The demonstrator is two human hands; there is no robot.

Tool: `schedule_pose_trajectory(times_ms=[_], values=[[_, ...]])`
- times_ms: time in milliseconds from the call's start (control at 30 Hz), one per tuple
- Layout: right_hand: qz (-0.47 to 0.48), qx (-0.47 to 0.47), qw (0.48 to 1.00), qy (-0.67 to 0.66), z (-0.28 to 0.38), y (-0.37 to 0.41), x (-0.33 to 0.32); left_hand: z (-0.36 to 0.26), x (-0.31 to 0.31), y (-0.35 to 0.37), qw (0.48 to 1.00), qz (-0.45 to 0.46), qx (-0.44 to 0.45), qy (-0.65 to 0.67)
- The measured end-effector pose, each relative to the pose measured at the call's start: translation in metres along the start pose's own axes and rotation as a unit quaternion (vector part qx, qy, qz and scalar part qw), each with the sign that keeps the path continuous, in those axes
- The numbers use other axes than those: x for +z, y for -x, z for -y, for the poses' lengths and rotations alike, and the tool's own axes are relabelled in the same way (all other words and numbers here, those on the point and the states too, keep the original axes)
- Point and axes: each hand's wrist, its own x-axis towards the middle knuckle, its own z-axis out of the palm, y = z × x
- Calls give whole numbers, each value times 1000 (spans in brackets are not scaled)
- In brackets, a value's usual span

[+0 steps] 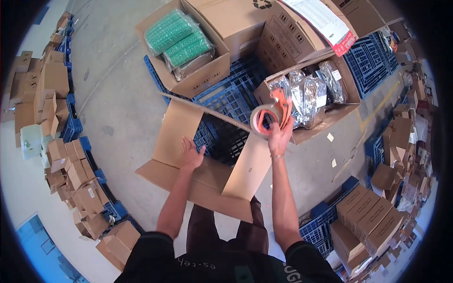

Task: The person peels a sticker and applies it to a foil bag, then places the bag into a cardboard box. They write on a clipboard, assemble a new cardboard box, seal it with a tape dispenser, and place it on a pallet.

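Grey concrete floor and blue pallets surround an open cardboard box, on whose left flap the left hand rests flat with fingers spread, while the right hand, raised above the right flap, grips a tape dispenser whose tape strip stretches leftward beyond both hands.

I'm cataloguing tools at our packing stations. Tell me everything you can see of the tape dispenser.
The tape dispenser is a hand-held type with an orange frame, plastic by its look, carrying a wide roll of tan tape. The right hand grips it from below and holds it raised, roll on edge, above the far right corner of the open cardboard box. It meets the end of the box's thin far edge. Whether any tape is drawn out cannot be told.
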Motion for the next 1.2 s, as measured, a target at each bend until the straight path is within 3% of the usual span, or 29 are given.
schedule_pose_trajectory(times_ms=[33, 67, 133, 200, 267, 333, 400, 467, 567, 633, 700, 767, 900, 1033, 1067, 1100, 1167, 1200], values=[[-31, -27, 999, -15, -2, 12, 1, 7, 12, -12, 991, 64, 60, -101], [-61, -52, 996, -28, -4, 25, 0, 5, 7, -19, 991, 63, 64, -100], [-49, -3, 999, 2, -7, 49, -9, 5, 2, -16, 992, 107, 64, -4], [-98, -63, 993, -31, -6, 59, -7, 9, -19, -14, 985, 153, 77, 4], [-100, -57, 992, -48, -23, 68, -6, 9, -54, -5, 976, 196, 94, 13], [-103, -86, 991, -22, -36, 74, -8, 10, -99, 29, 972, 177, 113, 108], [-98, -89, 990, -41, -30, 72, -7, 18, -129, 88, 992, -6, 105, 68], [-106, -63, 990, -68, -29, 72, -8, 39, -142, 142, 977, -106, 185, 11], [-89, -43, 995, -20, -20, 62, -9, 35, -149, 178, 968, -100, 222, -56], [-92, -60, 994, -5, -17, 57, -9, 2, -131, 148, 973, -112, 136, 148], [-92, -83, 992, 23, -17, 57, -11, -72, -141, 105, 981, 9, 95, 167], [-86, -75, 993, 23, -9, 53, -14, -124, -110, 80, 989, 108, 78, 63], [-75, -43, 995, 42, -7, 53, -19, -105, 22, 70, 991, 33, 123, -27], [-87, -23, 996, 13, -23, 88, -17, -97, 42, 60, 984, 142, 94, -55], [-85, -17, 996, 11, -26, 101, -11, -98, 34, 62, 978, 176, 86, -75], [-102, -20, 993, -61, -32, 114, -3, -91, 22, 74, 977, 191, 91, -10], [-117, -25, 983, -140, -67, 132, 0, -89, -71, 105, 965, 241, 39, 100], [-98, 67, 973, -196, -101, 142, -6, -70, -99, 123, 982, 82, 104, 137]])
